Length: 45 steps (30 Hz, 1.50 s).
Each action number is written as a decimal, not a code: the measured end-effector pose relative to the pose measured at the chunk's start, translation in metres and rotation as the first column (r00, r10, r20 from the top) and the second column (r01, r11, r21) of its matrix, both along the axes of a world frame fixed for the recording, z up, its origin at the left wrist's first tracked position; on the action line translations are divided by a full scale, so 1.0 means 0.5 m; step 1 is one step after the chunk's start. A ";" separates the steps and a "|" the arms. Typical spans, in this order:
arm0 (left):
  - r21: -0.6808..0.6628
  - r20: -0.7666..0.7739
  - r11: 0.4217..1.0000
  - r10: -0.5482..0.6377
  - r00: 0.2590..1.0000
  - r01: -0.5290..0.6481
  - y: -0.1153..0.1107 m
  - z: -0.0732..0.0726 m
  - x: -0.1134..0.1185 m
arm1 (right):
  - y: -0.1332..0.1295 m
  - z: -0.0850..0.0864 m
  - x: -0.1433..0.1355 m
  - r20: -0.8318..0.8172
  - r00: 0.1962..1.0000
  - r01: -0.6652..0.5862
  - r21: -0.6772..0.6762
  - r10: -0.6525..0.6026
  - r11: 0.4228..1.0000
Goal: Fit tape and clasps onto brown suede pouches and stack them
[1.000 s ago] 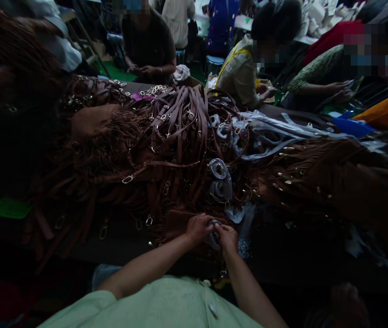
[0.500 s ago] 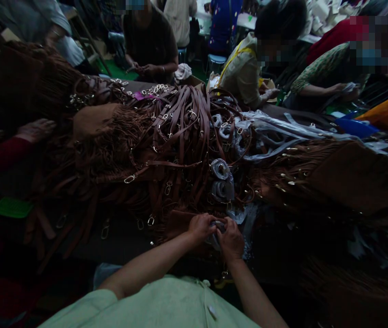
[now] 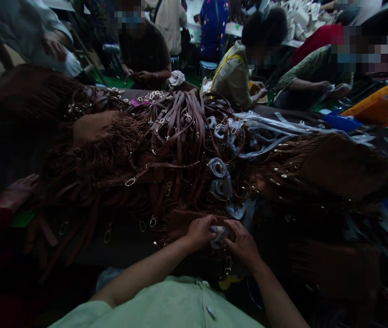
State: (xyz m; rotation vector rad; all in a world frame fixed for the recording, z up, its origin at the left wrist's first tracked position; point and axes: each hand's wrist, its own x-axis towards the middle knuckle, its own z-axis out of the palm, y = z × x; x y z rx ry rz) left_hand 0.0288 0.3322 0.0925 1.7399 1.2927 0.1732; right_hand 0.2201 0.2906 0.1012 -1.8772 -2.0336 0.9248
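Plastic-wrapped coil (image 3: 218, 237) sits on the near side of the heaped brown straps (image 3: 196, 116), between both hands: the left hand (image 3: 201, 231) pinches one side, the right hand (image 3: 242, 240) spreads wider opposite, its grip unclear from here. Wrapping seems underway; next calls for snugging the film.

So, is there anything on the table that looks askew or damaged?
One brown strap lies sideways across the strap bundle, whose other straps mostly run front to back, so it looks askew. The wrapped roll in hand shows no clear damage, though the picture is dark.
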 end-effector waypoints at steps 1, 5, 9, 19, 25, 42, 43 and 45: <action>0.022 0.022 1.000 -0.008 1.000 0.007 -0.005 0.009 -0.001 | -0.006 0.006 0.002 -0.021 1.000 -0.019 -0.018 0.019 1.000; 0.150 0.042 0.987 -0.072 0.997 0.065 -0.020 0.047 -0.012 | -0.027 0.015 -0.010 -0.079 0.996 -0.023 0.075 0.029 0.997; 0.312 -0.002 0.931 -0.200 0.980 0.191 -0.043 0.048 -0.050 | -0.071 0.005 -0.030 -0.160 0.987 0.066 0.252 -0.026 0.966; 0.582 -0.185 0.643 -0.491 0.852 0.497 -0.184 -0.040 -0.095 | -0.202 -0.060 -0.108 -0.320 0.364 0.537 -0.695 -0.875 0.478; 0.526 -0.143 0.560 -0.684 0.716 0.640 -0.215 -0.050 -0.124 | -0.234 -0.103 -0.092 -0.208 0.493 0.622 -0.594 -0.845 0.510; 0.206 -0.291 0.864 -0.395 0.871 0.460 -0.057 -0.059 -0.130 | -0.241 -0.068 -0.087 0.122 0.953 -0.266 -0.107 0.278 0.958; 0.226 -0.286 0.860 -0.391 0.875 0.458 -0.056 -0.054 -0.130 | -0.234 -0.067 -0.095 0.143 0.953 -0.250 -0.119 0.266 0.961; 0.274 -0.274 0.845 -0.388 0.880 0.458 -0.059 -0.046 -0.130 | -0.221 -0.067 -0.109 0.187 0.956 -0.202 -0.142 0.227 0.969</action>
